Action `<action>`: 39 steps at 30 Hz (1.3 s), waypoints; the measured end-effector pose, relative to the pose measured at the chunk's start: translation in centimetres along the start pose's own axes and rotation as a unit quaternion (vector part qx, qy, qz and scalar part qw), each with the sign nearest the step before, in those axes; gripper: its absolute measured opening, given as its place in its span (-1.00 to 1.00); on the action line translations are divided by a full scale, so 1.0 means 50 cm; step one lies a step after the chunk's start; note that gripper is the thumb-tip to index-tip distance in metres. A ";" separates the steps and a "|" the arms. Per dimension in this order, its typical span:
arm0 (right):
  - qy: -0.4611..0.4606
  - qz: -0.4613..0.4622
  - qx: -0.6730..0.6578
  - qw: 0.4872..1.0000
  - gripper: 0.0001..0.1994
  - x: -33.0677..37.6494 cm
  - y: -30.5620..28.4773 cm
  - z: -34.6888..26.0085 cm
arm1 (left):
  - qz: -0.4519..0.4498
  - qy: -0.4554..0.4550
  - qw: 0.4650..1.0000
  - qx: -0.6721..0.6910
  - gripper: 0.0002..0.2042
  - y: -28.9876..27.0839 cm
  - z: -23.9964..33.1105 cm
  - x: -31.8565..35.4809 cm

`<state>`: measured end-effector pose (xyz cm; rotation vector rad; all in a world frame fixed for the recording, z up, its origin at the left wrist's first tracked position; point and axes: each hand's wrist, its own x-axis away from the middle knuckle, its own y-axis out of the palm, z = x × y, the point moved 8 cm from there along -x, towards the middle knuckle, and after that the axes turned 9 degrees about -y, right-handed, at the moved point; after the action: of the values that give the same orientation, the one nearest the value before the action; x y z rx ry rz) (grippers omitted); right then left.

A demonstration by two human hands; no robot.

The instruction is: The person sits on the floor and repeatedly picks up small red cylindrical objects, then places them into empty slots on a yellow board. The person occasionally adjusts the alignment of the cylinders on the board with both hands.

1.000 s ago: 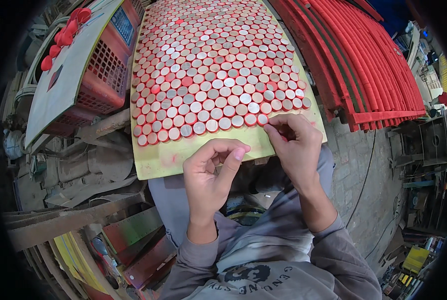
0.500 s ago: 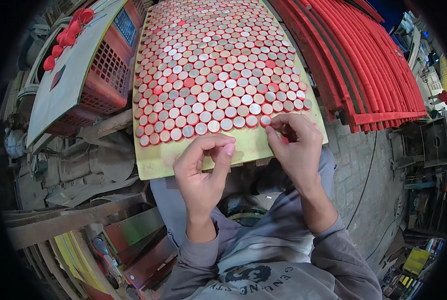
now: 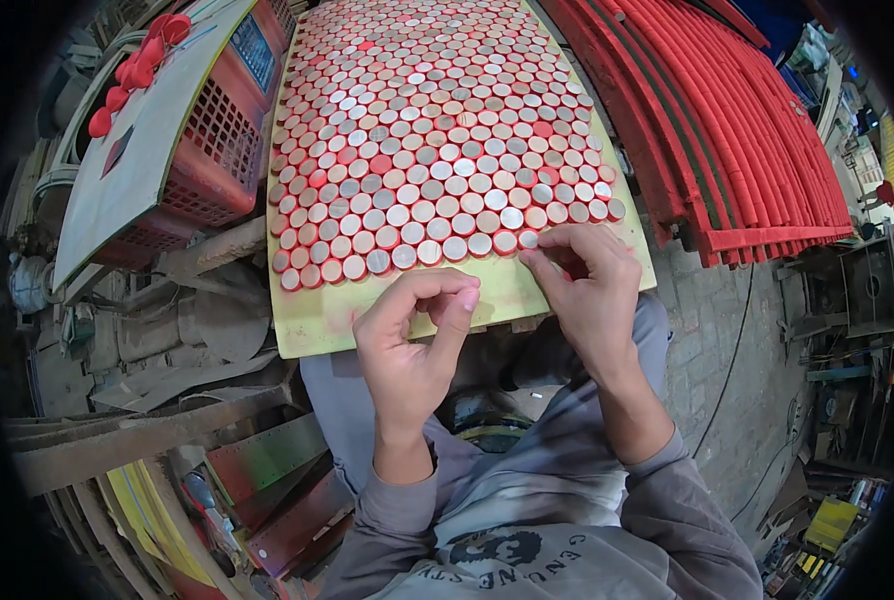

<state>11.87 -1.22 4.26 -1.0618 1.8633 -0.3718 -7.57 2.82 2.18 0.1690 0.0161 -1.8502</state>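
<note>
Rows of short round discs (image 3: 400,216) with pale faces and red sides stand packed on a yellow-green board (image 3: 367,310) before me. My right hand (image 3: 597,290) is at the front edge of the rows, thumb and forefinger closed on a disc (image 3: 528,240) at the end of the front row. That disc sits close beside its left neighbour. My left hand (image 3: 407,340) hovers over the board's near edge, thumb and forefinger pinched together. Whatever its curled fingers may hold is hidden.
On the left, a pale panel (image 3: 117,200) carrying red rounded pieces (image 3: 137,70) rests by a red plastic crate (image 3: 217,150). Long red bars (image 3: 737,130) are stacked at the right. Wooden frames (image 3: 147,440) and coloured metal plates (image 3: 277,450) lie lower left.
My right hand has shifted slightly left, and the disc at its fingertips has moved a little left and away from me. My left hand has moved slightly right, still pinched.
</note>
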 end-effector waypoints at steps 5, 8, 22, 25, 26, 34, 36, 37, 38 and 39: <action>-0.013 0.029 -0.027 0.999 -0.84 0.004 0.003 0.004 | 0.025 0.010 0.999 0.020 -0.92 0.001 -0.002 -0.005; -0.004 0.026 -0.018 0.999 -0.83 0.008 0.003 0.008 | 0.026 0.010 1.000 0.014 -0.92 0.002 -0.007 -0.005; -0.053 -0.003 -0.023 0.998 -0.72 -0.006 -0.007 -0.023 | 0.179 0.188 0.938 -0.230 -0.71 -0.181 0.071 -0.002; -0.117 -0.063 0.000 0.991 -0.61 -0.019 0.013 -0.053 | 0.110 0.211 0.901 -0.363 -0.52 -0.198 0.085 -0.021; -0.146 -0.074 0.016 0.986 -0.58 -0.027 0.018 -0.071 | 0.079 0.205 0.896 -0.386 -0.45 -0.198 0.087 -0.028; -0.332 -0.260 0.148 0.895 -0.30 -0.078 0.121 -0.087 | -0.087 0.173 0.746 -0.637 -0.15 -0.118 0.032 -0.085; -0.321 -0.282 0.147 0.892 -0.32 -0.082 0.130 -0.082 | -0.104 0.161 0.725 -0.662 -0.12 -0.120 0.019 -0.100; -0.319 -0.294 0.150 0.888 -0.33 -0.082 0.132 -0.079 | -0.108 0.155 0.723 -0.664 -0.14 -0.121 0.011 -0.106; -0.317 -0.306 0.153 0.885 -0.33 -0.082 0.135 -0.077 | -0.113 0.149 0.721 -0.667 -0.15 -0.122 0.003 -0.112; -0.310 -0.310 0.149 0.886 -0.35 -0.083 0.138 -0.075 | -0.116 0.151 0.723 -0.664 -0.16 -0.123 -0.003 -0.115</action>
<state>6.01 5.44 4.24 -1.3466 0.8390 -0.5799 -11.89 10.09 2.27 -0.5739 1.6113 -1.6038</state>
